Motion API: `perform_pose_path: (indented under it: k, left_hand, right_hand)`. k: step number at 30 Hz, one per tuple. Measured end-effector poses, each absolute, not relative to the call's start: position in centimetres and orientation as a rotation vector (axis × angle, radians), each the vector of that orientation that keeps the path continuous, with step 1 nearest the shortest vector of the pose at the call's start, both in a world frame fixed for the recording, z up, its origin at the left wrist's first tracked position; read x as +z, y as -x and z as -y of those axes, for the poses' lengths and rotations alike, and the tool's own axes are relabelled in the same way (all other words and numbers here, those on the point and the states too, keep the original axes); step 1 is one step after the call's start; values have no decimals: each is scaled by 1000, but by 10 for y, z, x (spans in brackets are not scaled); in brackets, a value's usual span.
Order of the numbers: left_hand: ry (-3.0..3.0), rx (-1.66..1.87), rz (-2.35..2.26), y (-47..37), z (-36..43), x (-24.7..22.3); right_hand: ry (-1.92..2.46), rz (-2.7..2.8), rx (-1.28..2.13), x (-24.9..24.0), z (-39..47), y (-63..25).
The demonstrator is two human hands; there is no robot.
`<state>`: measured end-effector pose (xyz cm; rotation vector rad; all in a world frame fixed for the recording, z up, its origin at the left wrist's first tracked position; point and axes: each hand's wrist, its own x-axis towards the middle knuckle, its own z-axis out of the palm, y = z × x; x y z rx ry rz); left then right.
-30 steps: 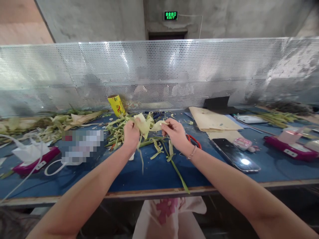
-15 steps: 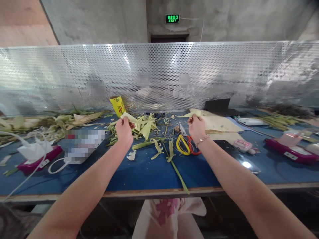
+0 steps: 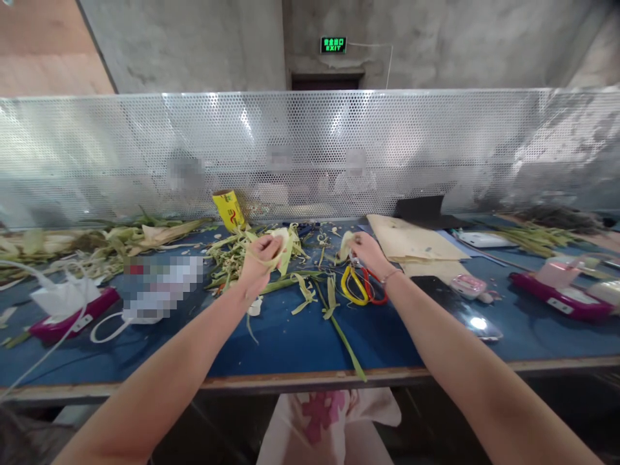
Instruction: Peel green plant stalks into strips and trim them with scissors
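My left hand (image 3: 261, 258) is closed on a pale corn husk strip (image 3: 279, 240), above the edge of a heap of shredded husk (image 3: 232, 253). Between the fingertips of my right hand (image 3: 369, 250) is another pale husk piece (image 3: 346, 245), which curls out to the left. Just below that hand lie scissors with yellow and red handles (image 3: 356, 285); their blades are partly hidden. Loose husk strips (image 3: 305, 294) and a long green leaf strip (image 3: 346, 342) lie on the blue tabletop (image 3: 300, 352) between my arms.
A yellow tube (image 3: 227, 210) stands behind the heap, before a perforated metal screen (image 3: 310, 155). Brown paper sheets (image 3: 411, 239), a dark phone (image 3: 453, 307) and a pink case (image 3: 469, 285) lie right. Magenta power strips (image 3: 72, 316) with cables sit at both sides; more husks (image 3: 165, 239) lie left.
My left hand has moved right and my right hand slightly left and down, so they are closer together. Both still hold husk. The paper corner near my right hand is now uncovered.
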<state>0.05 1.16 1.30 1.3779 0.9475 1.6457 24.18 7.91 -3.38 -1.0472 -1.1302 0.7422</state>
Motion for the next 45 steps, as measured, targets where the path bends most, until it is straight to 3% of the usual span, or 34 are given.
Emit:
perform_pose_path:
  k: [6, 12, 29, 35, 45]
  left_hand:
    - [-1705, 1460, -1094, -14, 7, 12]
    - [-1704, 1420, -1076, -19, 10, 10]
    - [-1636, 1428, -979, -15, 6, 7]
    - [-1609, 1478, -958, -14, 5, 9]
    - [-2194, 1382, -1034, -9, 8, 3]
  right_hand:
    - [976, 1667, 305, -12, -41, -207]
    - [785, 1834, 524, -4, -7, -171]
    - [790, 1785, 385, -7, -2, -168]
    - [787, 1616, 813, -7, -5, -165]
    - [684, 1260, 1482, 3, 3, -166]
